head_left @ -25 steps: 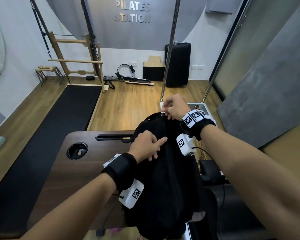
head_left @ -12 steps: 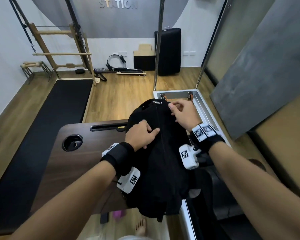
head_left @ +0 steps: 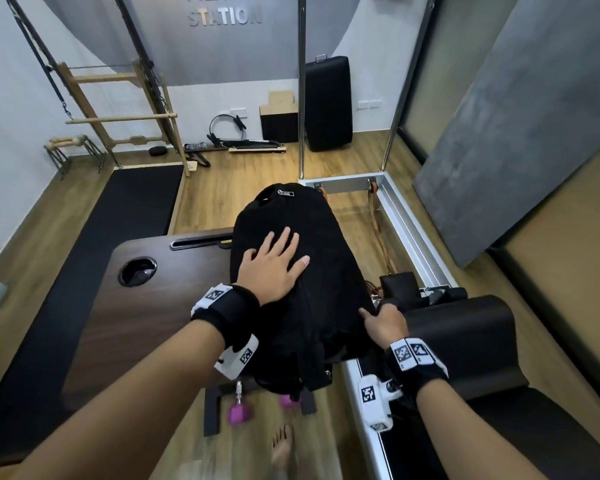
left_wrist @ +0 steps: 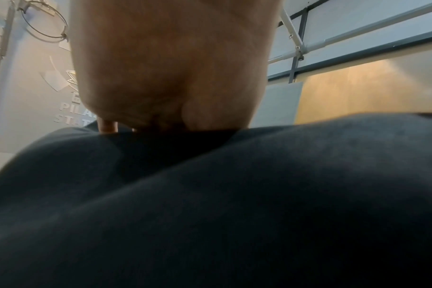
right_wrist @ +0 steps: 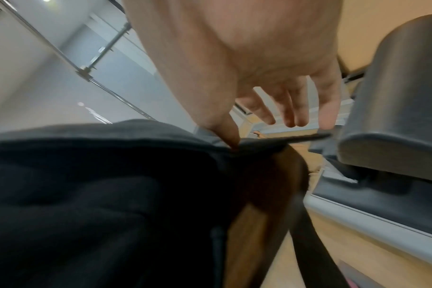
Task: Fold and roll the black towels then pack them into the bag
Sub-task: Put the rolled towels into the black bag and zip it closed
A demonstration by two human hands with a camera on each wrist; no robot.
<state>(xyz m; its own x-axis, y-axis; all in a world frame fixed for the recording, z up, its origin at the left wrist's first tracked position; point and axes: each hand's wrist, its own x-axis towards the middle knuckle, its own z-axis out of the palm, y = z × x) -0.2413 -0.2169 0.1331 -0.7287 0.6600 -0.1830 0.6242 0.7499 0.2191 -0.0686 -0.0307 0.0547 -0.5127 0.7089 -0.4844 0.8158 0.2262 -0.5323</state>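
Lengthwise, the bag (head_left: 312,271) points away; left hand (head_left: 274,268) flat atop.

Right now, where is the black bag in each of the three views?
Head: the black bag lies mid-frame on the table's right edge, under the left hand.
Left wrist: it fills the lower half.
Right wrist: it fills the lower left.
Shared landmark: the bag's own dark fabric.
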